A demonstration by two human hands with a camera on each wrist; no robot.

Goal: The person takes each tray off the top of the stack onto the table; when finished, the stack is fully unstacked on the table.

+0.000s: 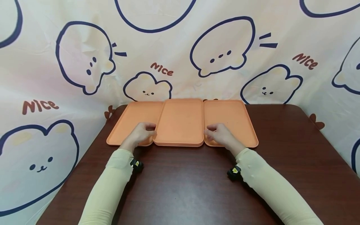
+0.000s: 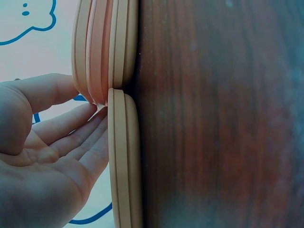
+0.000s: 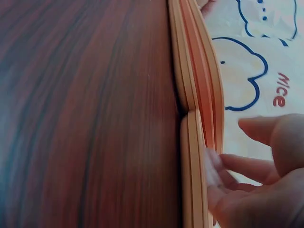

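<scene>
Three shallow orange areas of trays lie side by side: a left tray (image 1: pixel 135 117), a middle stack (image 1: pixel 181 122) and a right tray (image 1: pixel 230 120). The middle stack stands higher, its upper trays (image 2: pixel 97 47) resting over a lower one (image 2: pixel 123 42). My left hand (image 1: pixel 140 132) pinches the stack's left edge, thumb on the top rim and fingertips under the side. At the opposite edge, my right hand (image 1: pixel 220 134) has its fingers (image 3: pixel 251 168) against the stack's side, over the right tray, while its thumb (image 3: pixel 259 130) stays apart from the rim.
The trays lie toward the back of a dark brown wooden table (image 1: pixel 180 181). Behind and beside it hangs a pale cloth (image 1: pixel 180 53) printed with cartoon bears. A small black device (image 1: pixel 137 165) sits at the left wrist, another (image 1: pixel 234 172) at the right.
</scene>
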